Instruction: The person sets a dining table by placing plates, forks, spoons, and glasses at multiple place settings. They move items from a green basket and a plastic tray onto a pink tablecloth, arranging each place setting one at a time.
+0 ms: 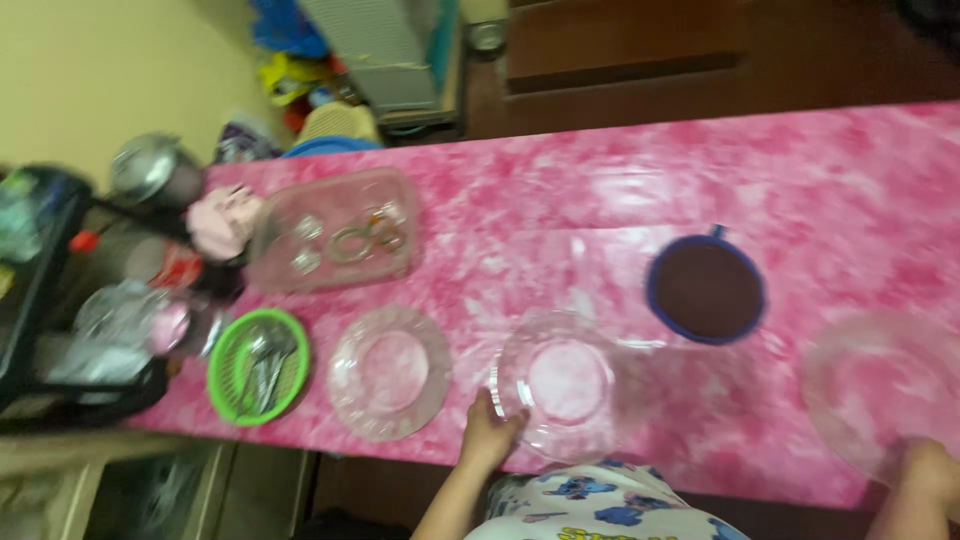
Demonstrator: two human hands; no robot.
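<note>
Holding two clear glass plates at the near edge of the pink surface (620,180): our left hand (489,432) grips the rim of the middle plate (565,385), our right hand (930,470) rests on the far-right plate (880,385), fingers too blurry to tell. Another plate (390,372) and a green basket (258,366) sit toward the left edge.

A long table (760,170) draped in a mottled pink and white cloth fills most of the view. Beyond it stands dark brown wooden furniture (640,60). A pale cream wall (110,70) lies at upper left, above a black rack (40,300) crowded with kitchenware. Light is soft and the picture blurred
</note>
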